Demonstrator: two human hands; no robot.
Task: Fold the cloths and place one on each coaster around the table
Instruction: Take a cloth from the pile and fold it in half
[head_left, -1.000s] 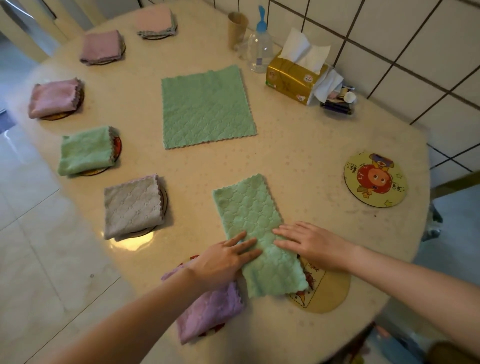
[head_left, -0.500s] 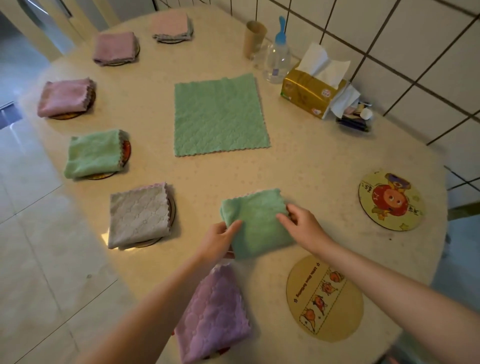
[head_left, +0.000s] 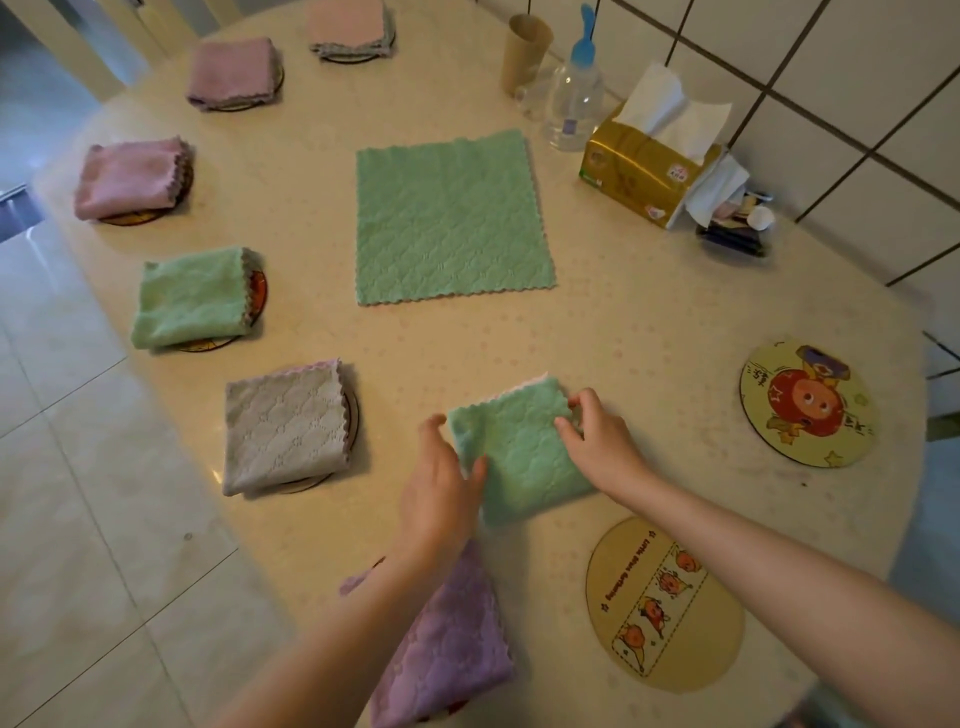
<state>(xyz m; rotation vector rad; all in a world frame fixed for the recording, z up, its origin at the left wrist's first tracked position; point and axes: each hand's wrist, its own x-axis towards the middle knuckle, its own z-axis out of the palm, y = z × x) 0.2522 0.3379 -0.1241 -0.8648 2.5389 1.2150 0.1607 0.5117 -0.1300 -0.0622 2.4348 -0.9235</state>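
Since the earlier frames, the long green strip has been folded in half into a small square, and it has been brought off the near coaster onto bare tabletop.

Head view: the folded green cloth (head_left: 519, 447) lies flat on the tabletop (head_left: 649, 322), just beyond the bare oval coaster (head_left: 665, 605). Its left edge is held by the left hand (head_left: 439, 493), with the thumb laid on top and the fingers (head_left: 431, 431) curled round the far left corner. Its right edge is pinched by the right hand (head_left: 597, 441), the fingers bent at the far right corner. A folded purple cloth (head_left: 449, 649) is seen under the left forearm at the near edge. A second bare coaster with a cartoon print (head_left: 808, 402) lies well apart to the right. An unfolded green cloth (head_left: 452, 218) is spread flat in the middle. Along the left side, folded cloths are set on coasters: grey (head_left: 283, 426), green (head_left: 192, 299), pink (head_left: 130, 176), mauve (head_left: 231, 73) and pale pink (head_left: 348, 23). By the tiled wall stand a tissue box (head_left: 644, 166), a clear bottle (head_left: 574, 104) and a cup (head_left: 524, 52).
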